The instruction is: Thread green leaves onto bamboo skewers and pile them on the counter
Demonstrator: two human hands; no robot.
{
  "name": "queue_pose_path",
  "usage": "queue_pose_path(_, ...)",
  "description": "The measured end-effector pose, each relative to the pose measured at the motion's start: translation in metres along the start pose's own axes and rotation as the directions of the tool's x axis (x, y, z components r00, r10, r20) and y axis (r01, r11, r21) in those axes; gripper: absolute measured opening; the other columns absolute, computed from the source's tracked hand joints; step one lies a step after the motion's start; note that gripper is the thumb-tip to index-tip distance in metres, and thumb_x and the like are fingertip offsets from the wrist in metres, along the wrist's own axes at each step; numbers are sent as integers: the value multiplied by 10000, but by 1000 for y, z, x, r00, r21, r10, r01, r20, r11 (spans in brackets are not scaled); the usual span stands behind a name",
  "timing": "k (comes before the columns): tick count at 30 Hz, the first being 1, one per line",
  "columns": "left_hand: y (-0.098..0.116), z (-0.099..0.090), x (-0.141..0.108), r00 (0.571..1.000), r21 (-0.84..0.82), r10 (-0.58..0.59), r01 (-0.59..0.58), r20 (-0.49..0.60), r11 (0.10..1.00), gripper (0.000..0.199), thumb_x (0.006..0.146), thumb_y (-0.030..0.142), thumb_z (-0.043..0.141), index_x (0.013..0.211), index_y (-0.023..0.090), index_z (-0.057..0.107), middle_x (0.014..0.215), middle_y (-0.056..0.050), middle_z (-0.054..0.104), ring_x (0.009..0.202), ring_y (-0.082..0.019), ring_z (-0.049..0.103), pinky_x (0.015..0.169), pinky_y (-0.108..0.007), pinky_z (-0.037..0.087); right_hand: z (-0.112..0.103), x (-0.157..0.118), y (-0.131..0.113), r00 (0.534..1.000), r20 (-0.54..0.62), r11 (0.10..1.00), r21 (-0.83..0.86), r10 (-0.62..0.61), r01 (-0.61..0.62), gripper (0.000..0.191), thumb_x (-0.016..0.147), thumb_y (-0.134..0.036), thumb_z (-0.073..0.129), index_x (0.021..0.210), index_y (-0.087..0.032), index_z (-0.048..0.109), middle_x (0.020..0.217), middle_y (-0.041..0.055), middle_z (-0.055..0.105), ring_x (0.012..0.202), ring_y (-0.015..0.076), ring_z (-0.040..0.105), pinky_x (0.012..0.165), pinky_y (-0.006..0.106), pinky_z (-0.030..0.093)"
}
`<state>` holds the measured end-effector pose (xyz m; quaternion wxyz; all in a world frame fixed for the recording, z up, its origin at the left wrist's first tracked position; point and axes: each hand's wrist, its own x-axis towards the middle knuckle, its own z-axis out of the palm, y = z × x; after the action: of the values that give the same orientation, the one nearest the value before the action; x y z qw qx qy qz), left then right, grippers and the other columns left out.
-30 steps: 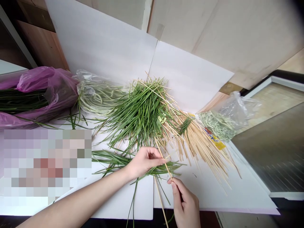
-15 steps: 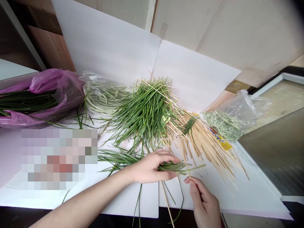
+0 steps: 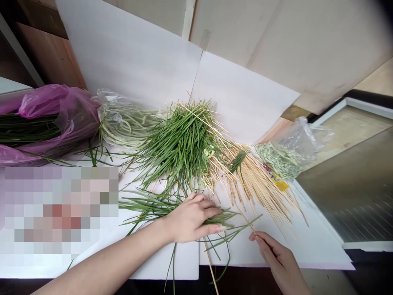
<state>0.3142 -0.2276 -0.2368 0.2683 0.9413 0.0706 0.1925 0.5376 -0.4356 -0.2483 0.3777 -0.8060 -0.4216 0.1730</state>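
My left hand [image 3: 195, 217] lies over a loose bunch of long green stalks [image 3: 150, 207] on the white board, its fingers bent down onto them; how firmly they grip is hidden. To its right, my right hand [image 3: 273, 250] pinches a thin wooden skewer [image 3: 245, 217] between thumb and fingertips. A green blade crosses the skewer just above those fingertips. Behind the hands stands a large heap of green stalks [image 3: 181, 147] with skewers among it. Many bare skewers [image 3: 264, 184] fan out at its right, with a small green bundle [image 3: 238, 161] on them.
At the left is a pink bag [image 3: 76, 110] of dark green stalks, beside a clear bag [image 3: 125, 125] of pale long pods. Another clear bag [image 3: 279, 159] of pale green pieces sits at the right. One skewer [image 3: 211, 266] overhangs the front edge. The left foreground is pixelated.
My right hand has moved right and slightly down with the skewer, which now leans more. My left hand has settled flatter onto the stalks. The whole view has shifted a little.
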Motion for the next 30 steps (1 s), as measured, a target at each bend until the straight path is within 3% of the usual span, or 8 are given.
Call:
queue_pose_path(3, 0, 3, 0, 1000, 7, 17, -17, -12, 1000, 476, 990, 486, 415, 1344, 220, 589, 1335, -129, 617, 1154, -297, 500, 973, -427, 313, -3, -1, 0, 1000, 19, 1000, -15, -8, 9, 372, 895, -541, 551, 870, -214, 727, 547, -33, 517, 453, 148, 406, 429, 240, 356)
queue_pose_path(7, -1, 8, 3, 999, -37, -6, 4, -31, 999, 345, 997, 415, 448, 1079, 214, 715, 981, -88, 728, 998, -256, 545, 903, -394, 320, -10, 2, 2, 987, 155, 997, -61, -44, 54, 353, 923, -519, 545, 884, -225, 736, 679, -5, 643, 564, 178, 555, 543, 239, 481)
queue_pose_path(11, -4, 8, 6, 993, -78, -81, 74, -86, 994, 174, 944, 318, 577, 938, 215, 718, 891, -51, 718, 928, -236, 577, 846, -368, 336, -12, 4, 4, 983, 176, 996, -67, -46, 58, 342, 941, -503, 533, 913, -228, 735, 827, 16, 722, 756, 218, 661, 707, 244, 538)
queue_pose_path(16, -6, 4, 7, 946, -275, -264, 208, -187, 939, 77, 864, 184, 607, 938, 203, 617, 811, -5, 619, 776, -184, 567, 750, -305, 384, -10, 2, 3, 991, 129, 998, -33, -44, 48, 335, 916, -512, 565, 898, -228, 742, 914, 21, 741, 850, 231, 679, 706, 219, 536)
queue_pose_path(20, -5, -2, 8, 894, -523, -387, 225, -225, 822, 276, 837, 125, 484, 1081, 202, 588, 706, 40, 446, 647, -149, 443, 627, -264, 347, -6, 2, -4, 990, 114, 995, -26, -88, 92, 354, 917, -524, 558, 872, -221, 736, 760, 5, 693, 655, 197, 630, 611, 224, 506)
queue_pose_path(23, -5, -3, 11, 868, -707, -452, 187, -206, 682, 260, 818, 157, 464, 1018, 195, 625, 678, 45, 374, 594, -136, 385, 580, -261, 323, 3, 4, -5, 981, 117, 986, -44, -153, 160, 403, 945, -534, 508, 859, -208, 727, 681, -3, 624, 512, 156, 511, 504, 230, 428)
queue_pose_path(27, -9, 2, 15, 854, -910, -504, 98, -131, 402, 107, 823, 289, 547, 859, 189, 559, 699, 43, 433, 585, -120, 449, 566, -256, 353, 18, 6, 6, 972, 157, 981, -55, -177, 188, 491, 973, -571, 429, 868, -182, 708, 476, -69, 274, 400, 124, 286, 413, 237, 271)
queue_pose_path(30, -12, 6, 17, 838, -952, -527, 34, -139, 305, 273, 818, 397, 654, 795, 208, 459, 642, 70, 429, 548, -100, 425, 532, -235, 343, 27, 5, 19, 980, 118, 986, -39, -159, 165, 538, 951, -626, 438, 841, -169, 700, 492, -78, 196, 403, 109, 207, 392, 236, 210)
